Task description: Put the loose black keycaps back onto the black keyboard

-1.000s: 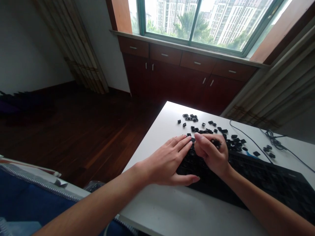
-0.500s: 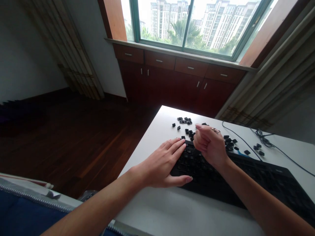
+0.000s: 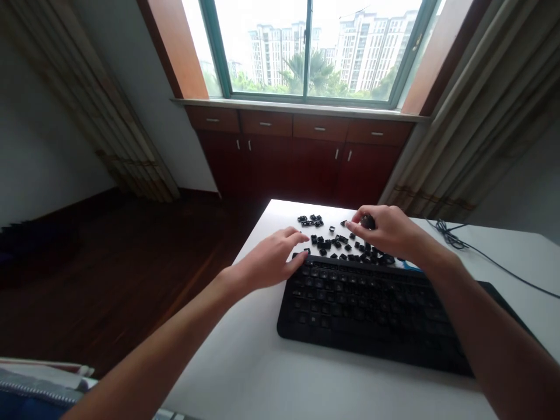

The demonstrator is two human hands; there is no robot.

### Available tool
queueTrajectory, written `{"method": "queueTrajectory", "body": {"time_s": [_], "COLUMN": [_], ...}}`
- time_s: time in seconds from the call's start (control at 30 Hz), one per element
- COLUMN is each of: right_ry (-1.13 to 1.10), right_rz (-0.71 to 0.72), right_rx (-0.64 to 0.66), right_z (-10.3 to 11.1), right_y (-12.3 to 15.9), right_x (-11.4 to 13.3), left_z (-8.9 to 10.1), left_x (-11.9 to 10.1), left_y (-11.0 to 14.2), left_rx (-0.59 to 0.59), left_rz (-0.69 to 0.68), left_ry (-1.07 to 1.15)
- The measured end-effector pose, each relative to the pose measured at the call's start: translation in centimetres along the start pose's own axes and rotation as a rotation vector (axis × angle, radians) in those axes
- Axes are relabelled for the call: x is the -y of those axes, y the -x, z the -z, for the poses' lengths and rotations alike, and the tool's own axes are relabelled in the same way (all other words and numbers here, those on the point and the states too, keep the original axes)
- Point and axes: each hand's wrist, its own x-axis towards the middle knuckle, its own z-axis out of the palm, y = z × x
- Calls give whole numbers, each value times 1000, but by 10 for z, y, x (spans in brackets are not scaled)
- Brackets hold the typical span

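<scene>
A black keyboard (image 3: 350, 315) lies on the white table, its upper left part showing bare key sockets without caps. Loose black keycaps (image 3: 324, 245) are scattered behind it. My left hand (image 3: 280, 256) is open over the keyboard's upper left corner, thumb and fingers apart, with nothing seen in it. Above the keycaps farther right, my right hand (image 3: 389, 230) is closed around a dark rounded object (image 3: 367, 221); its kind does not show. A keycap (image 3: 343, 223) is close to the right thumb tip.
Something blue (image 3: 411, 266) lies behind the keyboard, partly hidden by my right wrist. A black cable (image 3: 450, 233) runs across the right of the white table (image 3: 245, 356). Beyond stand red-brown cabinets (image 3: 266, 157) under a window.
My left hand has lifted off the keyboard's keys and drawn back to its corner. My right hand has moved from above the keys to over the keycaps behind. The view has shifted.
</scene>
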Motion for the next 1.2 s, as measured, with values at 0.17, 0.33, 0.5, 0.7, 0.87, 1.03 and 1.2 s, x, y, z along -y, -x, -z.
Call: {"method": "queueTrajectory", "body": {"time_s": [0.17, 0.33, 0.5, 0.7, 0.87, 1.03, 1.2], "right_ry": [88, 140, 198, 237, 234, 212, 170], "right_rz": [25, 138, 174, 179, 172, 147, 116], "right_rx": [80, 159, 194, 206, 200, 196, 177], "right_z": [-8, -30, -55, -65, -67, -60, -46], "right_y": [-8, -13, -10, -7, -7, -8, -12], "right_x": [-24, -33, -26, -20, -20, -21, -27], "left_z": [16, 14, 4, 5, 9, 3, 1], "left_x": [-1, 3, 7, 13, 29, 39, 34], "left_y": [-71, -112, -117, -115, -111, -111, -112], "left_rx": [313, 474, 541, 539, 526, 494, 491], "left_rz": [-69, 33, 39, 39, 51, 13, 0], "left_ry": [-160, -156, -121, -52, 27, 85, 139]}}
